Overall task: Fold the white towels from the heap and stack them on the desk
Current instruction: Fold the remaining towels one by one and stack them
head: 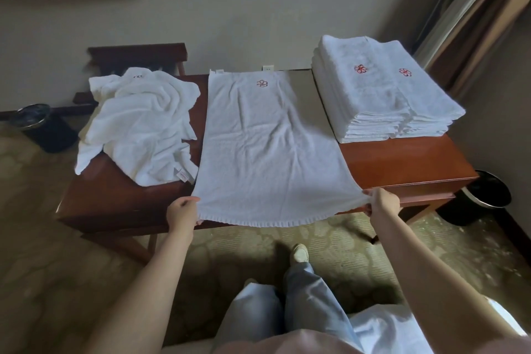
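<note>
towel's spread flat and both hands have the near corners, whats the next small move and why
Probably lift the near edge and carry it to the far edge, halving the towel. It lies flat on the desk; the left hand and right hand each pinch a near corner.

I see flat towel spread across counter, near edge overhanging. Its near corners pinched by left hand and right hand. Beside it: crumpled heap left, folded stack right.
</note>
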`<state>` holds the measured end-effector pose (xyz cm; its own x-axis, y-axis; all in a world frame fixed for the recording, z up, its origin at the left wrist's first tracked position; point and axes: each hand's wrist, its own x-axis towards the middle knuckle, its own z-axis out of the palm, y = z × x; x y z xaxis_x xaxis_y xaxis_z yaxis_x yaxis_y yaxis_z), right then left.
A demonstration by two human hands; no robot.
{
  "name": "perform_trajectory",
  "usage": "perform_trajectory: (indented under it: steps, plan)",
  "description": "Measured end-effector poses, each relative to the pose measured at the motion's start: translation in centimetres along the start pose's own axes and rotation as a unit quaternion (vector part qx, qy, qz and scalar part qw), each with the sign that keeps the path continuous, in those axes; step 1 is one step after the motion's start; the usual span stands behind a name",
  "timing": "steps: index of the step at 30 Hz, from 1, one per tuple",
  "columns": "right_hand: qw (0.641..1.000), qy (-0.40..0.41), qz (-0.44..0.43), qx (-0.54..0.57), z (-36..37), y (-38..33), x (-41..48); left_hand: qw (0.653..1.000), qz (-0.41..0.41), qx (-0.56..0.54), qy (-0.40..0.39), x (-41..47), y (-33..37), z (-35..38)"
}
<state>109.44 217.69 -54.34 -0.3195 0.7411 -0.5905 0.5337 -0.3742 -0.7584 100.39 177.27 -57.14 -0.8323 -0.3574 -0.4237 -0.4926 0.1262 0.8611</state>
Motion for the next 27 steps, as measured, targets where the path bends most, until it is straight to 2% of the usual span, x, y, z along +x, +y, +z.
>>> perform_trajectory:
  steps: [4,7,10,14,17,20,23,27]
  plan:
    - [0.997,-0.018,0.015,0.071,0.5,-1.0,-0.2,0.996,-0.044,-0.076,-0.004,0.4,0.8,0.5]
    - [0.991,-0.064,0.026,0.119,1.4,-2.4,0.4,0.989,-0.076,-0.123,-0.004,1.1,2.8,1.6]
    - [0.983,-0.106,0.024,0.148,2.6,-3.7,1.5,0.993,-0.077,-0.084,-0.029,2.3,4.7,3.0]
    - [0.980,-0.127,0.022,0.150,4.3,-5.6,2.9,0.986,-0.131,-0.067,-0.078,4.5,6.9,5.1]
    - [0.984,-0.154,0.024,0.084,5.8,-7.1,4.3,0.986,-0.124,-0.063,-0.095,6.5,8.4,6.4]
    - [0.983,-0.155,-0.034,-0.088,7.7,-8.2,5.6,0.986,-0.062,0.127,-0.091,8.5,9.6,8.1]
    - [0.945,-0.093,-0.133,-0.284,9.2,-8.5,6.4,0.952,0.003,0.295,-0.077,9.8,10.1,9.3]
    - [0.904,-0.042,-0.191,-0.380,10.4,-8.8,7.8,0.930,0.040,0.364,-0.028,11.5,9.7,9.5]
